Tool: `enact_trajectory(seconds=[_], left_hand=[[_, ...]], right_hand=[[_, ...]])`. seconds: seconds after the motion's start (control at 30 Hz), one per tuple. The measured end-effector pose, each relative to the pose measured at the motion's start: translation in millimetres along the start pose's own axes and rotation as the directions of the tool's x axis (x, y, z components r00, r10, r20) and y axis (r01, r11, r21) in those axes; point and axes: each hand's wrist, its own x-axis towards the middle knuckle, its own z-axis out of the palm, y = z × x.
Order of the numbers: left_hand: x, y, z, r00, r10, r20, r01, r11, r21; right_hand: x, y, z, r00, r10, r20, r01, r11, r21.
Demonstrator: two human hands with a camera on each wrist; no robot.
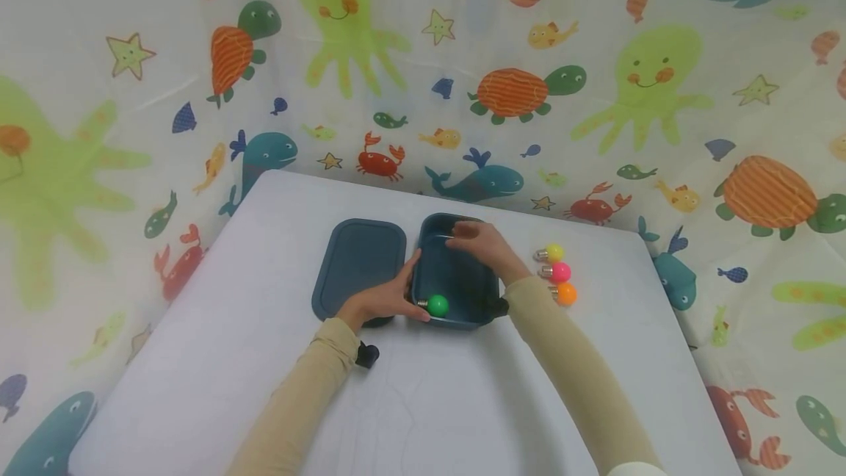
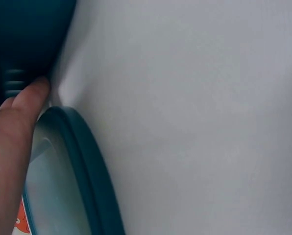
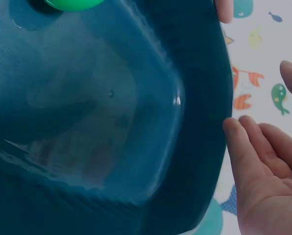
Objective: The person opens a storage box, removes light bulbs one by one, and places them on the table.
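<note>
A dark teal plastic container (image 1: 456, 270) stands without its lid. A green light bulb (image 1: 438, 305) lies inside at the front left corner. Against the container's left side and front left corner rests my left hand (image 1: 383, 298), thumb and forefinger spread apart. In the left wrist view its thumb (image 2: 32, 95) touches the outer wall. Over the far right part of the container is my right hand (image 1: 481, 242). Its fingers (image 3: 241, 144) and thumb are apart in the right wrist view, with nothing between them. Whether they touch the rim I cannot tell.
A matching teal lid (image 1: 362, 263) lies left of the container. To the right are a yellow bulb (image 1: 554, 253), a pink bulb (image 1: 561, 272) and an orange bulb (image 1: 566, 294). A patterned curtain (image 1: 423, 94) hangs behind and beside the white table (image 1: 423, 402).
</note>
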Motion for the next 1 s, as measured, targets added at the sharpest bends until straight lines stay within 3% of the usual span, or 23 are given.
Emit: enact_trajectory(seconds=[0.2,0.5,1.0], left_hand=[[-1.1,1.4,-0.5,1.0,0.002,0.004,-0.002,1.0,0.0],[-0.9,2.1,-0.5,1.0,0.004,0.012,-0.004,1.0,-0.018],[-2.0,2.6,-1.9,1.0,0.005,0.011,-0.004,1.0,-0.01]], right_hand=[[-2,-2,3,0.998,-0.031,0.063,0.035,0.998,-0.052],[-8,0,6,0.988,-0.006,0.157,0.023,0.994,-0.108],[-10,7,24,0.97,0.034,0.243,0.006,0.987,-0.161]])
